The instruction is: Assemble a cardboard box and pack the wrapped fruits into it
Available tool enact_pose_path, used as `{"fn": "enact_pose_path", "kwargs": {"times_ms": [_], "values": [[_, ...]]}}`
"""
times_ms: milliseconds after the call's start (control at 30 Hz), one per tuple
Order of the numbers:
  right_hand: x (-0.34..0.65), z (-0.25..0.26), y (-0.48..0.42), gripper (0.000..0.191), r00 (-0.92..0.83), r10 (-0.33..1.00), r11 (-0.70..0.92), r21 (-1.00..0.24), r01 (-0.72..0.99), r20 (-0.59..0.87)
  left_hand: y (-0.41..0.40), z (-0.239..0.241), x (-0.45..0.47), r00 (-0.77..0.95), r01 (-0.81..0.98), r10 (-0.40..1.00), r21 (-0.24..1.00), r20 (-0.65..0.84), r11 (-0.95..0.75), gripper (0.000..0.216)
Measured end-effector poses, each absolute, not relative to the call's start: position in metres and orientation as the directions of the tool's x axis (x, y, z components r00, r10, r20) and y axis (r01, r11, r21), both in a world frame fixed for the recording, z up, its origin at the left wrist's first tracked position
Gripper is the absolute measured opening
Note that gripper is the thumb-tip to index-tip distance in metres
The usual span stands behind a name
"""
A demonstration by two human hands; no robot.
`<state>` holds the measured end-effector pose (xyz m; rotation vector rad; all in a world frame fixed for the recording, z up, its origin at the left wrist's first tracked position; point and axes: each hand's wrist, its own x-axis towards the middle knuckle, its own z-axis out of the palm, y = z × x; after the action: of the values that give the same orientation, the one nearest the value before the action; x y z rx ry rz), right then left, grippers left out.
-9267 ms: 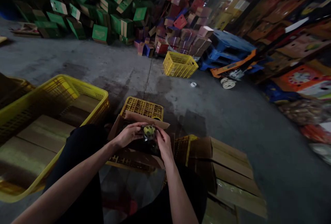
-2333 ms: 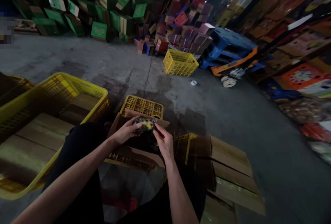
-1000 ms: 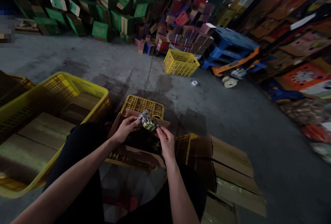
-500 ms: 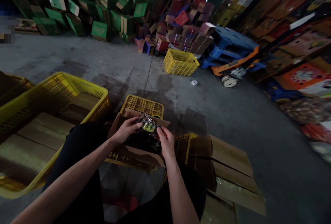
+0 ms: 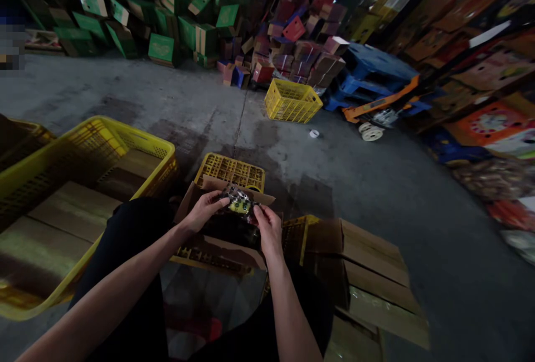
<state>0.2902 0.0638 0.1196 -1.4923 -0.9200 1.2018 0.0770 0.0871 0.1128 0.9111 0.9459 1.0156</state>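
A small clear plastic packet with a yellow-green label (image 5: 239, 206) is stretched between my two hands. My left hand (image 5: 205, 209) pinches its left end, and my right hand (image 5: 268, 227) grips its right end. What the packet contains is too dark to make out. Just beneath it stands an open cardboard box (image 5: 234, 251) with its flaps spread and a dark inside. The box rests on an upturned yellow crate (image 5: 229, 171) between my knees.
To my left, a large yellow crate (image 5: 94, 122) holds closed cartons. More cardboard boxes (image 5: 376, 261) are stacked at my right knee. Farther off are a yellow crate (image 5: 292, 102), blue pallets (image 5: 376, 66), an orange pallet jack (image 5: 384, 100) and heaps of green cartons (image 5: 161, 48).
Both hands stay in nearly the same place. The packet between them has tilted slightly, so its label catches the light differently.
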Motion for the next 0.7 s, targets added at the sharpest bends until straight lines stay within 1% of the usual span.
{"fn": "enact_pose_path", "kwargs": {"times_ms": [100, 167, 233, 300, 333, 400, 533, 600, 700], "values": [[0.29, 0.12, 0.064, 0.048, 0.22, 0.948, -0.226, -0.974, -0.033, -0.228, 0.088, 0.112, 0.078, 0.214, -0.318, 0.95, 0.904, -0.226, 0.286, 0.046], [0.291, 0.119, 0.065, 0.053, 0.21, 0.956, -0.206, -0.978, -0.024, -0.207, 0.088, 0.112, 0.078, 0.217, -0.377, 0.945, 0.872, -0.244, 0.311, 0.059], [0.292, 0.12, 0.065, 0.06, 0.211, 0.961, -0.183, -0.983, 0.002, -0.179, 0.087, 0.114, 0.079, 0.236, -0.431, 0.936, 0.835, -0.261, 0.341, 0.078], [0.293, 0.121, 0.065, 0.064, 0.226, 0.961, -0.168, -0.986, 0.023, -0.158, 0.086, 0.117, 0.079, 0.273, -0.463, 0.926, 0.808, -0.262, 0.365, 0.088], [0.294, 0.121, 0.065, 0.065, 0.235, 0.96, -0.163, -0.986, 0.027, -0.152, 0.085, 0.119, 0.079, 0.296, -0.465, 0.922, 0.805, -0.251, 0.369, 0.088], [0.295, 0.122, 0.065, 0.062, 0.253, 0.957, -0.156, -0.987, 0.026, -0.144, 0.084, 0.122, 0.078, 0.345, -0.453, 0.917, 0.82, -0.2, 0.35, 0.081], [0.295, 0.121, 0.065, 0.049, 0.259, 0.955, -0.157, -0.987, 0.035, -0.142, 0.084, 0.127, 0.077, 0.401, -0.367, 0.908, 0.887, -0.121, 0.28, 0.068], [0.295, 0.119, 0.065, 0.046, 0.248, 0.958, -0.159, -0.987, 0.032, -0.146, 0.085, 0.128, 0.077, 0.384, -0.323, 0.915, 0.912, -0.119, 0.255, 0.06], [0.293, 0.12, 0.065, 0.047, 0.228, 0.963, -0.153, -0.988, 0.013, -0.147, 0.085, 0.13, 0.077, 0.315, -0.278, 0.939, 0.933, -0.136, 0.229, 0.049]]}}
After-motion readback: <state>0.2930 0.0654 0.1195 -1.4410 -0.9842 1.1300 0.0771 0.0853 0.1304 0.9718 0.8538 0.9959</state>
